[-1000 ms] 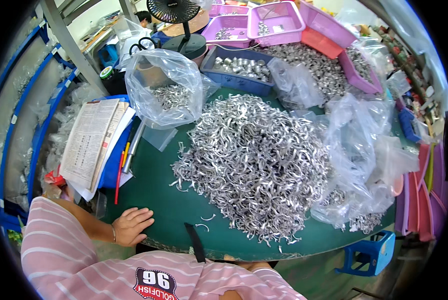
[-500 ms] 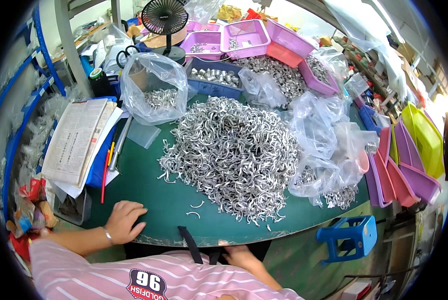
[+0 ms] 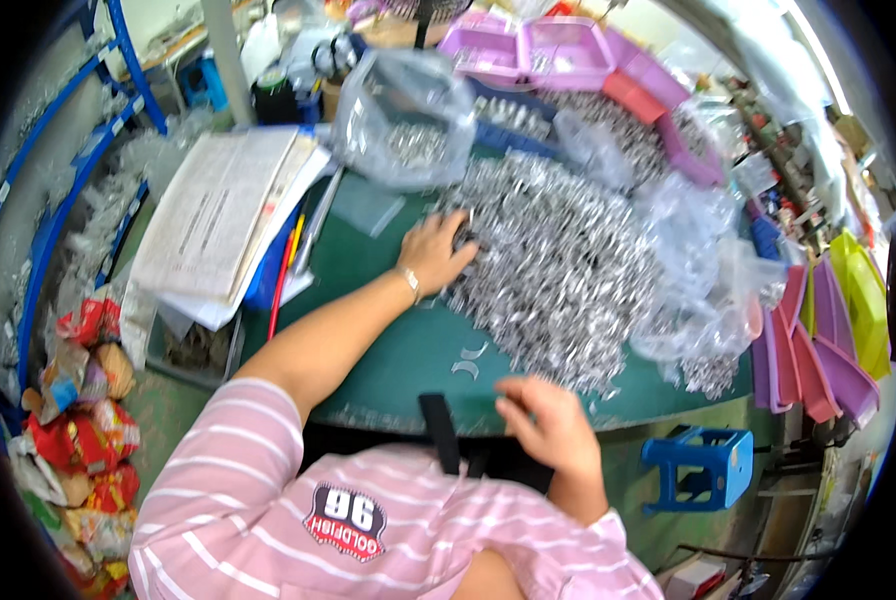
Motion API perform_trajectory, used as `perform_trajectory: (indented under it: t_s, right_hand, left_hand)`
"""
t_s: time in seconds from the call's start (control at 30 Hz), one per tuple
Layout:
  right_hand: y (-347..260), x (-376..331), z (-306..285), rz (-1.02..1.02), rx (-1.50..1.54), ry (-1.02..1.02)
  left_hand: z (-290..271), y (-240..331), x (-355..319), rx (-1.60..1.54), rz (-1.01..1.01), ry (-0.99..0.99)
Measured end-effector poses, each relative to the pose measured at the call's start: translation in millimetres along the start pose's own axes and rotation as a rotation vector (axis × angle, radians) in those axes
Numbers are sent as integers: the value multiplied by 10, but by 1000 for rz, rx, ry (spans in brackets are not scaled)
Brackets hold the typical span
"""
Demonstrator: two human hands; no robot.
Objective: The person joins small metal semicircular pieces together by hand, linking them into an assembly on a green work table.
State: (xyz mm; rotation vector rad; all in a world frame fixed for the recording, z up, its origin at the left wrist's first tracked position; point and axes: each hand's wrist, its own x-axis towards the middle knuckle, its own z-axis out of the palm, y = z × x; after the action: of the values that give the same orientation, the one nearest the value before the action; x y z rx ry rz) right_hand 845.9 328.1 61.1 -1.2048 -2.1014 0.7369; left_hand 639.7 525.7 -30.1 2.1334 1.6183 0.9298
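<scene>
A broad heap of small curved silvery metal pieces (image 3: 568, 270) covers the middle of the green tabletop. At its left edge is my left hand (image 3: 434, 252), thumb apart from the fingers, its fingertips against the nearest pieces. I see nothing held in it. My right hand (image 3: 553, 420) hovers by the table's front edge, thumb and forefinger apart, slightly blurred, with no piece visible in it. Two loose curved pieces (image 3: 465, 369) lie between my hands, in front of the heap.
Behind the heap stand a clear bag (image 3: 408, 120) of metal parts and a blue bin (image 3: 513, 125). Papers (image 3: 218, 215) and pens lie left. Plastic bags (image 3: 693, 270) crowd the right side; stacked coloured trays (image 3: 818, 330) and a blue stool (image 3: 698, 468) are beyond.
My left hand has reached forward and right from the bare tabletop to the heap. My right hand has come up from below the table edge. The whole view has shifted.
</scene>
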Motion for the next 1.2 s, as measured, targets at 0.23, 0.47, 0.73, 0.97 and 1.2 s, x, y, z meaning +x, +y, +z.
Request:
perform_trajectory:
  t_s: [0.23,0.47,0.73,0.97,1.2]
  right_hand:
    - [189,684,259,-199,-321,143]
    - [513,787,603,-278,-483,35]
    - [157,-53,331,-195,83,-305]
    - [205,-435,337,-155,15,-684]
    - [211,-1203,174,594,394,-545]
  left_hand:
    - [-96,-34,-428,-25,100,12]
    - [-357,50,-995,-87,270,-147]
    - [-483,139,-1126,-239,190,-212]
    - [-575,247,-1068,-150,184,-67]
    - [-966,371,-1485,-170,-30,-95]
